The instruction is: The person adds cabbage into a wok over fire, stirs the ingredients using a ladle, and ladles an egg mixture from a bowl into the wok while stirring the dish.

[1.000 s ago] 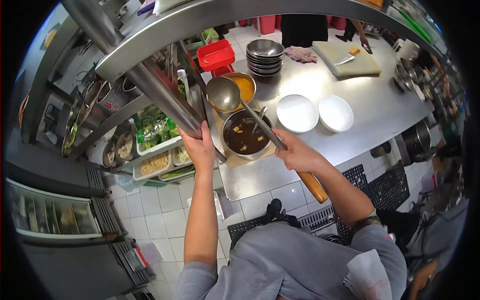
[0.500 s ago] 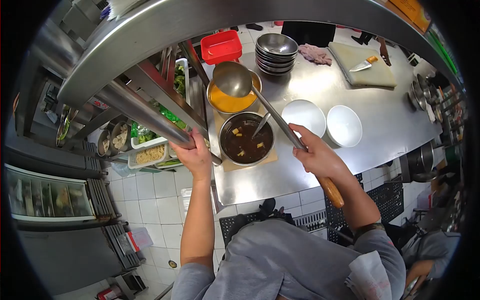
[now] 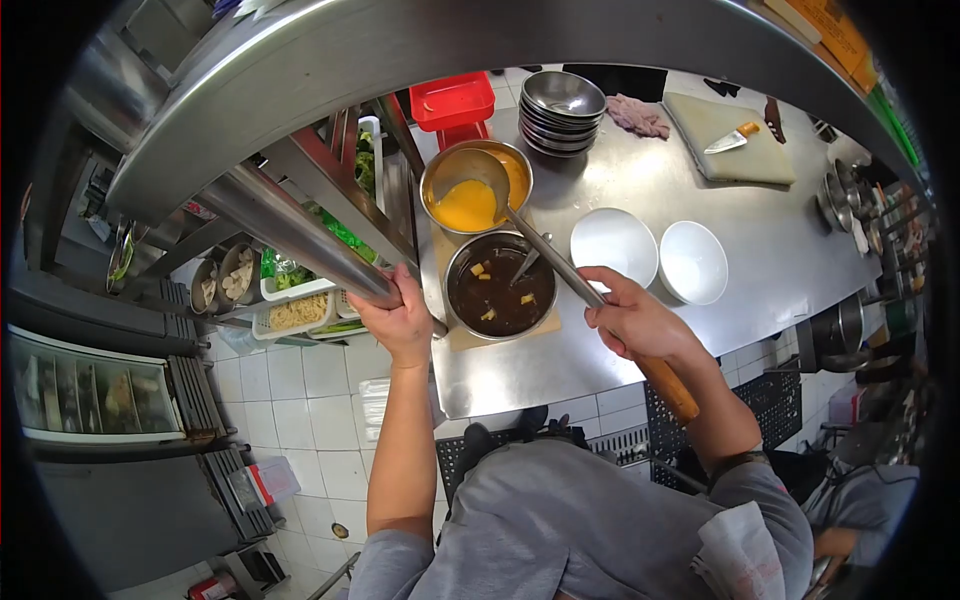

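My right hand [image 3: 642,325] is closed around a long ladle [image 3: 553,258] with a wooden handle end. The ladle's bowl is in a metal pot [image 3: 530,182] of orange liquid [image 3: 466,207], some of which lies in the bowl. My left hand [image 3: 398,328] grips a round metal pole [image 3: 300,238] of the shelf frame. Nearer me, another metal pot [image 3: 556,300] holds dark brown liquid with pale yellow cubes and a metal utensil [image 3: 526,265] leaning in it. Two white bowls [image 3: 614,248] stand right of the pots.
Stacked metal bowls [image 3: 560,115], a pink cloth [image 3: 638,115] and a cutting board [image 3: 740,172] with a knife [image 3: 733,139] are farther back. A red bin [image 3: 452,102] stands behind the pots. Food trays [image 3: 297,314] sit at left; the shelf beam [image 3: 560,25] arches overhead.
The ladle's bowl has lowered into the pot and now has orange liquid in it; before, it was above the pot. My left hand has kept its hold on the pole.
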Demonstrator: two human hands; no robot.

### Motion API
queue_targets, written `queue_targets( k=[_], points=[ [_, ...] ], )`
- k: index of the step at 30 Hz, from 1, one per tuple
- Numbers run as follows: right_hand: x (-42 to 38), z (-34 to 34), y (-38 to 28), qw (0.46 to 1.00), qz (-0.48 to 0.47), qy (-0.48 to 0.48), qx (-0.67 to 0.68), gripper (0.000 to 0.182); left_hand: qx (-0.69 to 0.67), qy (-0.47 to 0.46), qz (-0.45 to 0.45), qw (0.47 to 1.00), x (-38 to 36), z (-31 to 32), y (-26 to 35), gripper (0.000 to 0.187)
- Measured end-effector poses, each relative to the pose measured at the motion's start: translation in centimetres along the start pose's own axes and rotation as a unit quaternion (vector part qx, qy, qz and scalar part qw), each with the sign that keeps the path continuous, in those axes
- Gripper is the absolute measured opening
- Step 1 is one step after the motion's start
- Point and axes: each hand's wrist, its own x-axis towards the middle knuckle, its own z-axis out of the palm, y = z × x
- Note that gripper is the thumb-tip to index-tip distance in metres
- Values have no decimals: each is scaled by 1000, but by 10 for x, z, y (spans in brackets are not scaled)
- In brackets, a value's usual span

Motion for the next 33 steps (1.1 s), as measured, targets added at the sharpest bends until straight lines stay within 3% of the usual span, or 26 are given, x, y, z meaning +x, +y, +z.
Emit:
queue_targets(
  k=[5, 8, 11, 16, 17, 21, 25, 28, 33],
  points=[
    [-6, -2, -17, 982, 23, 11, 189, 59, 6, -8, -18, 1000, 0, -1, 5, 31],
    [-11, -6, -32, 968, 22, 18, 249, 48, 0, -16, -21, 1000, -1, -2, 3, 32],
    [-19, -8, -49, 962, 25, 19, 271, 42, 6, -6, 17, 1000, -1, -1, -1, 33],
    [-26, -9, -67, 957, 7, 3, 290, 37, -5, -9, 1, 1000, -2, -2, -4, 33],
    [-29, -10, -72, 959, -5, -18, 282, 23, -10, -5, 6, 1000, -2, -1, -5, 33],
    [-35, -12, -87, 957, -22, -27, 288, 15, -5, -8, -13, 1000, -3, -3, -6, 33],
    [-45, -8, -99, 968, -44, 8, 249, 16, 6, -32, -14, 999, -3, -4, 0, 35],
    [-47, -9, -103, 968, -59, 7, 246, 33, 14, -45, -12, 999, -2, -5, 0, 36],
    [-39, -17, -96, 895, -34, -85, 436, 16, 24, -26, -8, 999, -2, -5, -1, 33]
  ],
)
